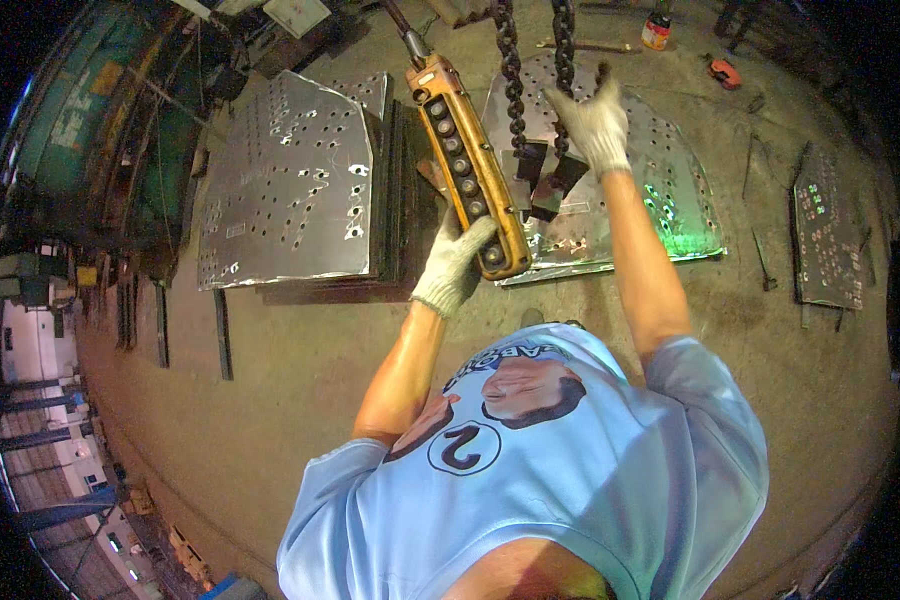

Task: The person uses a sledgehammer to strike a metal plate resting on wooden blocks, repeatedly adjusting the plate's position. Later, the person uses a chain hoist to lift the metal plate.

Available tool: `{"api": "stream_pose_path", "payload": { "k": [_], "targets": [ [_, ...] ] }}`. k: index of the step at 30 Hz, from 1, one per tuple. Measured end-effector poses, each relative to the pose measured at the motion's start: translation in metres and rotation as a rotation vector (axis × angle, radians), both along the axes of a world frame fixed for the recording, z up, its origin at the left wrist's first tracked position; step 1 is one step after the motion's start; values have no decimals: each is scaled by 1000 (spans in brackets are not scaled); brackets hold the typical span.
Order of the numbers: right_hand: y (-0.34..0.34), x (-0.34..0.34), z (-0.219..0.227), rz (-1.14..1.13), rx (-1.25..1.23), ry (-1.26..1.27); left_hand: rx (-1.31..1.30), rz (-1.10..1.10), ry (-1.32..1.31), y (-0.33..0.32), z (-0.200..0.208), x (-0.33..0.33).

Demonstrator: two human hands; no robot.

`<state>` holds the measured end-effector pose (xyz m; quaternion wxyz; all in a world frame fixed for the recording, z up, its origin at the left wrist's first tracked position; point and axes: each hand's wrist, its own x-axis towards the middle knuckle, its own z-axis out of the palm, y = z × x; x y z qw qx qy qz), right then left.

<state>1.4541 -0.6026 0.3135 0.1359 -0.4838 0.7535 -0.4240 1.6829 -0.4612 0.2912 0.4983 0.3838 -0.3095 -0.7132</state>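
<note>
My left hand [457,262], in a pale knit work glove, is closed around the lower part of a yellow hoist pendant control [467,160] with a row of dark round buttons. Its thumb lies over the lower buttons. My right hand [594,122], gloved alike, is raised with thumb and fingers apart, the fingertips at the right one of two heavy hanging chains [564,50]. Dark metal plate clamps [554,186] hang at the chain ends, over a perforated steel plate [660,150] with a rounded far edge. Green light falls on its right part.
At left stands a stack of perforated steel plates [290,190]. A smaller perforated plate [828,240] lies at far right. An orange tool [724,73] and a labelled container [656,31] are on the far floor. Green machinery [80,120] stands at far left.
</note>
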Motion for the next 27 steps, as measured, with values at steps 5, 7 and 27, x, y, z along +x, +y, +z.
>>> {"api": "stream_pose_path", "payload": {
  "k": [5,7,27],
  "targets": [
    [-85,-2,-13,36,-148,8,46,4,42,30,24,5],
    [-107,-14,-25,91,25,164,27,31,-7,40,3,3],
    [-69,-33,-34,378,76,60,63,298,11,121,7,-8]
  ]
}}
